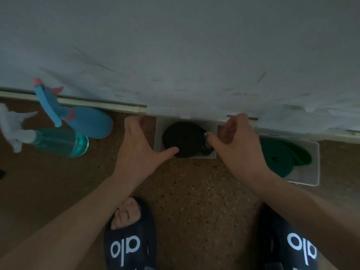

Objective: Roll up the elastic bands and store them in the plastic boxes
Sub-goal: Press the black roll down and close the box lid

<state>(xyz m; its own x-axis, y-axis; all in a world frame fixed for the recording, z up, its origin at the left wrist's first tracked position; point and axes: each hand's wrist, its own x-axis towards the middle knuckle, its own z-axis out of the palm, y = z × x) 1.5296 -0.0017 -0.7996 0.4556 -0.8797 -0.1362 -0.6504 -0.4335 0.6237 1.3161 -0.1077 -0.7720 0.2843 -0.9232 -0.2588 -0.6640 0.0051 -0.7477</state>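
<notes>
A rolled black elastic band [183,139] lies inside a small clear plastic box [158,133] on the brown floor by the wall. My left hand [136,145] is spread at the box's left side, thumb touching the roll's lower edge. My right hand [235,141] hovers at the box's right side, fingers curled, thumb tip at the band's right edge. A second clear plastic box [314,166] to the right holds a rolled green elastic band [280,158].
Two spray bottles lie on the floor at left: a blue one [87,121] and a teal one [58,142]. A white baseboard [97,105] runs along the grey wall. My feet in dark slides [130,236] stand close below.
</notes>
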